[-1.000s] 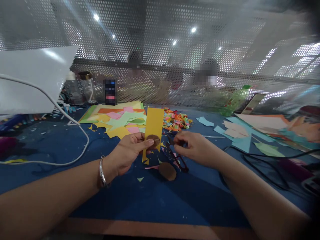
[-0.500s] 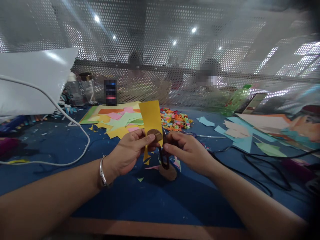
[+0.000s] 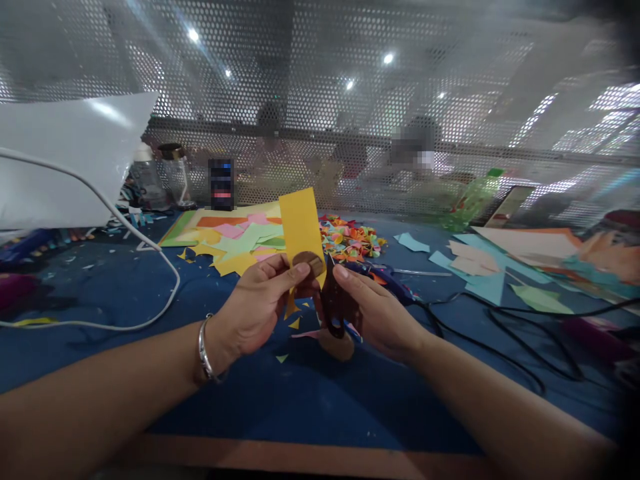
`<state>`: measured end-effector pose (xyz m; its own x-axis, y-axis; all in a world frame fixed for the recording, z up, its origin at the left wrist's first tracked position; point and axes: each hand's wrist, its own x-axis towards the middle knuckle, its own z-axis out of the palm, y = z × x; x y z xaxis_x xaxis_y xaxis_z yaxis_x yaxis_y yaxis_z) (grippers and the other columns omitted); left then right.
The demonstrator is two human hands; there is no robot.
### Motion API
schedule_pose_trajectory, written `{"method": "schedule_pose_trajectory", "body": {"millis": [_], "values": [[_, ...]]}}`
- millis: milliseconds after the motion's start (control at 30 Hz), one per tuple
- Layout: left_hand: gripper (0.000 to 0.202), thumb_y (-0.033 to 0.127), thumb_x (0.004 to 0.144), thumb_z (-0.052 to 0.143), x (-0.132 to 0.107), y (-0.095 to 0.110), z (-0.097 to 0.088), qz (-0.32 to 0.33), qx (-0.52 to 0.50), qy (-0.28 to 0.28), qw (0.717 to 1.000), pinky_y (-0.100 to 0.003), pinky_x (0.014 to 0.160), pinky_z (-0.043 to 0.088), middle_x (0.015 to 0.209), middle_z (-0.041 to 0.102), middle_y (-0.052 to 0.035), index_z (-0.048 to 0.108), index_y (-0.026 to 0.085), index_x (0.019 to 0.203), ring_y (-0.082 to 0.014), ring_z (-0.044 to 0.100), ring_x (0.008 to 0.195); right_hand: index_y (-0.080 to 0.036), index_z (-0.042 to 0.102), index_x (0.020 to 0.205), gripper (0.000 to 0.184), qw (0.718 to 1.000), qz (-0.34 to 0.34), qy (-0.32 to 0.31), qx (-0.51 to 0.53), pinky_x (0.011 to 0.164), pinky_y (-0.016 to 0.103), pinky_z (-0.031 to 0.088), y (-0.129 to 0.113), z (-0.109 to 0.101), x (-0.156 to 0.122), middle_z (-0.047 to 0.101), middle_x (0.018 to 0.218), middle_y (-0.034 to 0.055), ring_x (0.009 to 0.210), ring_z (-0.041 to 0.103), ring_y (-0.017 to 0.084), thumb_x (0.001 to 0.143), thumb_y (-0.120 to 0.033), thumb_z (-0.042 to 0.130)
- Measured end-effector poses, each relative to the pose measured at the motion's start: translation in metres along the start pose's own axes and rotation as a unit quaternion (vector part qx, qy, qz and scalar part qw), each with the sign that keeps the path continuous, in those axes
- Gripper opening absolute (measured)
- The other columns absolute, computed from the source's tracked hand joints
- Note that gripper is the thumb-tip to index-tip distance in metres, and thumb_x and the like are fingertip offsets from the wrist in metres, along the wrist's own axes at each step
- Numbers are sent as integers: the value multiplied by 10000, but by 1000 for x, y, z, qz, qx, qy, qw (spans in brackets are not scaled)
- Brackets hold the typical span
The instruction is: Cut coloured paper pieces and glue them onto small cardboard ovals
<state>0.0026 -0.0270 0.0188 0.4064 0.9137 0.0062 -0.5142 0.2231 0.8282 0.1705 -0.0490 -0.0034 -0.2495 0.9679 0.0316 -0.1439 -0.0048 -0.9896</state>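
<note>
My left hand (image 3: 260, 310) pinches a yellow paper strip (image 3: 300, 223) upright, with a small brown paper disc (image 3: 307, 261) pressed against it under the thumb. My right hand (image 3: 373, 310) grips dark-handled scissors (image 3: 334, 303), whose blades point up at the strip's right edge beside the disc. Below the hands a second brown disc (image 3: 336, 345) lies on the blue table mat (image 3: 310, 400) among small yellow scraps.
Behind the hands lie a pile of coloured paper sheets (image 3: 235, 240) and a heap of small folded paper pieces (image 3: 353, 241). Blue and white offcuts (image 3: 475, 263) lie at right, with black cables (image 3: 500, 333) across the mat. A white cable (image 3: 150, 247) loops at left. A perforated screen (image 3: 350, 120) backs the table.
My right hand lifted the scissors off the mat and brought them up to the strip's right edge. My left hand tilted the yellow strip slightly and kept its hold.
</note>
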Motion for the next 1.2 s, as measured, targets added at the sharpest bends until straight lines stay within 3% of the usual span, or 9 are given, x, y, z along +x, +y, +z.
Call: {"method": "schedule_pose_trajectory", "body": {"millis": [200,433,700,1200], "values": [[133,178,705,806,-3,2,3,10,18,-5,1000,-221,707,493,738,690,-3,705,134,780,-94,605,670,-203,572,777,506,999,35,-14,13,489,255,418,2,4,-1,561,678,6,556,502,127,820,-707,561],[176,228,723,801,-1,-1,-4,22,67,8,997,-229,657,491,763,703,-22,701,128,829,-106,617,663,-208,492,784,439,999,15,31,19,401,195,156,1,3,-1,423,666,-55,476,291,56,834,-625,621],[197,204,706,809,-1,0,-6,36,93,28,995,-229,655,496,796,728,-28,685,131,840,-111,638,664,-203,470,773,424,1000,1,24,-9,435,200,196,-4,0,-2,416,664,-56,510,282,65,832,-577,659],[234,213,738,784,0,-4,-10,37,109,-2,993,-247,741,510,891,739,-64,692,120,932,-142,674,787,-211,428,793,419,1000,10,1,7,397,175,94,-10,2,-3,335,605,-92,461,172,44,838,-546,675]]}}
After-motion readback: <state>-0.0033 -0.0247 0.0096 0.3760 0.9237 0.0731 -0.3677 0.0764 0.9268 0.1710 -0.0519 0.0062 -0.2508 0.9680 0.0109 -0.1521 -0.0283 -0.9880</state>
